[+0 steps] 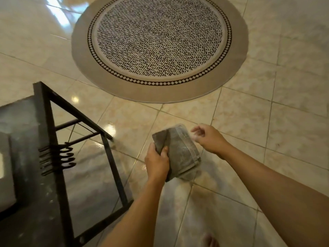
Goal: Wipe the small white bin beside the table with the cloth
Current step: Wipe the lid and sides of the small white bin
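Observation:
My left hand grips a folded grey cloth by its left edge, low over the tiled floor. A pale, blurred white shape shows at the cloth's top edge and around its right side. It may be the small white bin under the cloth, but most of it is hidden. My right hand is at the cloth's upper right corner with thumb and fingers loosely curled and apart. Blur hides whether it holds the white edge.
A black metal table frame with a dark glass top and coiled ironwork stands at the left. A round patterned rug lies ahead on the glossy beige tile floor. A bare foot shows at the bottom.

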